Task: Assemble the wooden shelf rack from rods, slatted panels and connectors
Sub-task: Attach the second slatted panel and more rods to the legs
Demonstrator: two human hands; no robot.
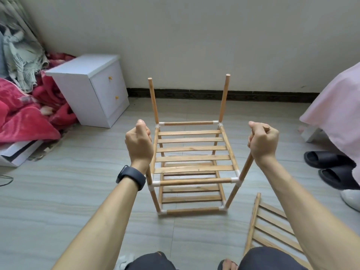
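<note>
My left hand (139, 145) and right hand (263, 143) each grip a near upright rod (246, 168) of the rack (192, 158), the spare slatted panel (272, 227) lying flat on the floor below my right.

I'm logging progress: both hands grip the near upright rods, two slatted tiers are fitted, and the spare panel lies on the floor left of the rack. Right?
No: the head view shows the spare panel on the floor right of the rack, not left. The left hand and right hand grip the near rods, and two tiers are fitted.
</note>
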